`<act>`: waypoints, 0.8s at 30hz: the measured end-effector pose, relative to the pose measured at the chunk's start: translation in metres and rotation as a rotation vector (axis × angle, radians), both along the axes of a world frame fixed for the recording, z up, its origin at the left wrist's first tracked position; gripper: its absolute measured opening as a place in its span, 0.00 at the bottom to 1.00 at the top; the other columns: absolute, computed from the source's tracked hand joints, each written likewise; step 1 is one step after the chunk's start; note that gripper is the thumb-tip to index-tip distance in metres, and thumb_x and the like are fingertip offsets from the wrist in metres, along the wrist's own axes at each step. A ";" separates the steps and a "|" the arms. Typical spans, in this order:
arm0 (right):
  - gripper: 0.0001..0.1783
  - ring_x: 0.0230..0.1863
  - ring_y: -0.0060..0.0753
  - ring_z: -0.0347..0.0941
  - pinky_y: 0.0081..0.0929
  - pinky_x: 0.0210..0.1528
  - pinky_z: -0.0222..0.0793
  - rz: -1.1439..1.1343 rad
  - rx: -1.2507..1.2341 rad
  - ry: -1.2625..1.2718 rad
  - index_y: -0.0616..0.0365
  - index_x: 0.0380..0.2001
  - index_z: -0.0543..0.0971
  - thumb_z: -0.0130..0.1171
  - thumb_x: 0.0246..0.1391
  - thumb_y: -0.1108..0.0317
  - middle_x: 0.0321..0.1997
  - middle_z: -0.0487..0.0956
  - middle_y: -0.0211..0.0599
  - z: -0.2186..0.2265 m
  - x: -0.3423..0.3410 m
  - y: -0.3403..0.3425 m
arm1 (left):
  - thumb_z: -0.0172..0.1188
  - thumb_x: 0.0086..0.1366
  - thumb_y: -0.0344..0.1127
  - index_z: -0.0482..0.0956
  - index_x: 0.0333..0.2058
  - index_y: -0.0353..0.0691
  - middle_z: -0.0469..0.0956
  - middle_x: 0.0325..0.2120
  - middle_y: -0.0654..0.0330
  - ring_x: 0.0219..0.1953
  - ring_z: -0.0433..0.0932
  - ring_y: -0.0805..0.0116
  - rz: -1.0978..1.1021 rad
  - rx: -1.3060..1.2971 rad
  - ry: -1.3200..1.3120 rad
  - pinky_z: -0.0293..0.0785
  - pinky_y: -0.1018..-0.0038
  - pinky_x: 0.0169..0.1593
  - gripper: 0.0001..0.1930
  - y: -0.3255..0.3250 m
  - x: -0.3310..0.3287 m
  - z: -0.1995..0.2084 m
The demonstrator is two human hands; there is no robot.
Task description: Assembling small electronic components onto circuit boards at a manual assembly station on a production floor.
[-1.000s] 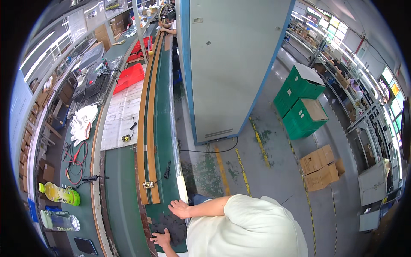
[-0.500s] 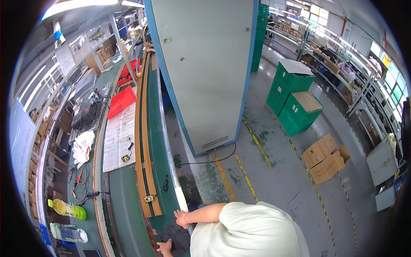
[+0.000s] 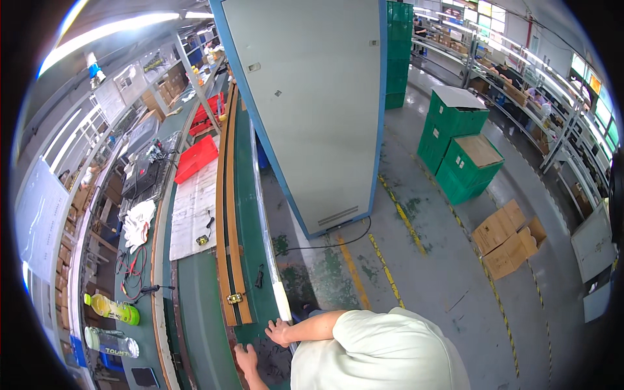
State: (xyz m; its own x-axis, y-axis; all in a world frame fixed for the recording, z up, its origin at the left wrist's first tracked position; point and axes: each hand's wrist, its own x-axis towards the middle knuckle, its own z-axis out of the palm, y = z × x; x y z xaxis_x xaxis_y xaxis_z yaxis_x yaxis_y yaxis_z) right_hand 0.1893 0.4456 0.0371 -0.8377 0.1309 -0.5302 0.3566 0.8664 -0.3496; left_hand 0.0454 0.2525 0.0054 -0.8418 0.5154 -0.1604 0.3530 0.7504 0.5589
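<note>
Left hand [image 3: 245, 358] is shifting closer to the brown strips [image 3: 222, 247], which are lying lengthwise on the tabletop [image 3: 263, 302]; can't tell if it's gripping. Right hand [image 3: 278, 332] is resting spread near the edge; keeping it planted is probably steadying the lean.

Pale capital letters [image 3: 117, 351] on clear bottle [image 3: 110, 340]; print on yellow-green bottle [image 3: 112, 309] too small to read

Ahead of the left hand's fingers [image 3: 241, 351], two strips [image 3: 224, 279] run along the worktop [image 3: 251, 221]; bottles [image 3: 116, 309] lie left, a cabinet [image 3: 312, 117] ahead-right.
</note>
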 end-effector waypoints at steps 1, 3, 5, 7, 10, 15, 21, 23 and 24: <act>0.50 0.73 0.66 0.60 0.49 0.64 0.70 0.036 0.023 0.012 0.57 0.75 0.58 0.68 0.50 0.65 0.80 0.49 0.64 0.002 -0.004 -0.009 | 0.59 0.68 0.43 0.72 0.57 0.25 0.79 0.51 0.38 0.55 0.79 0.42 0.005 0.121 0.051 0.73 0.58 0.60 0.27 0.009 0.010 0.011; 0.44 0.68 0.62 0.67 0.49 0.61 0.73 0.043 0.123 0.138 0.59 0.69 0.65 0.69 0.49 0.67 0.75 0.58 0.59 -0.002 -0.002 -0.017 | 0.58 0.71 0.42 0.75 0.54 0.25 0.82 0.47 0.43 0.52 0.82 0.49 -0.062 0.222 -0.050 0.74 0.62 0.58 0.23 0.075 0.060 0.100; 0.41 0.65 0.60 0.71 0.48 0.59 0.75 0.033 0.169 0.201 0.60 0.66 0.68 0.70 0.48 0.68 0.73 0.63 0.57 -0.011 0.002 -0.022 | 0.54 0.75 0.46 0.76 0.55 0.26 0.84 0.46 0.46 0.53 0.81 0.55 -0.204 0.292 -0.275 0.73 0.63 0.59 0.25 0.128 0.096 0.169; 0.40 0.63 0.59 0.72 0.47 0.58 0.75 -0.014 0.135 0.216 0.60 0.66 0.69 0.69 0.48 0.69 0.71 0.65 0.57 -0.019 -0.027 -0.035 | 0.50 0.77 0.50 0.77 0.57 0.27 0.84 0.48 0.48 0.54 0.81 0.58 -0.423 0.352 -0.431 0.72 0.64 0.60 0.28 0.168 0.124 0.206; 0.38 0.61 0.57 0.73 0.46 0.56 0.76 -0.011 0.089 0.239 0.61 0.64 0.69 0.68 0.48 0.69 0.67 0.67 0.56 -0.047 0.013 -0.039 | 0.47 0.78 0.56 0.76 0.59 0.29 0.83 0.51 0.48 0.56 0.80 0.59 -0.747 0.290 -0.665 0.72 0.65 0.61 0.31 0.199 0.153 0.269; 0.36 0.57 0.54 0.75 0.45 0.52 0.78 -0.089 0.036 0.275 0.62 0.62 0.70 0.67 0.48 0.70 0.61 0.71 0.55 -0.063 -0.036 -0.053 | 0.45 0.80 0.54 0.82 0.52 0.30 0.85 0.46 0.48 0.52 0.82 0.60 -1.035 0.166 -0.944 0.72 0.68 0.60 0.29 0.219 0.195 0.270; 0.27 0.50 0.50 0.78 0.42 0.45 0.79 -0.022 0.111 0.526 0.65 0.51 0.73 0.66 0.46 0.72 0.49 0.74 0.49 -0.036 -0.003 -0.027 | 0.44 0.80 0.53 0.85 0.44 0.29 0.87 0.42 0.51 0.49 0.82 0.64 -1.031 0.147 -0.838 0.72 0.70 0.59 0.30 0.217 0.197 0.238; 0.26 0.53 0.49 0.76 0.42 0.47 0.79 -0.054 0.070 0.435 0.63 0.49 0.75 0.68 0.44 0.72 0.50 0.74 0.47 -0.030 -0.007 -0.016 | 0.44 0.80 0.53 0.85 0.43 0.29 0.87 0.41 0.51 0.47 0.82 0.64 -1.030 0.171 -0.873 0.73 0.70 0.57 0.30 0.224 0.197 0.233; 0.25 0.54 0.48 0.75 0.41 0.48 0.79 -0.064 0.046 0.390 0.62 0.47 0.75 0.69 0.44 0.72 0.50 0.74 0.46 -0.030 -0.009 -0.014 | 0.45 0.80 0.53 0.85 0.43 0.28 0.87 0.40 0.50 0.46 0.82 0.63 -1.028 0.185 -0.908 0.73 0.69 0.56 0.30 0.226 0.196 0.231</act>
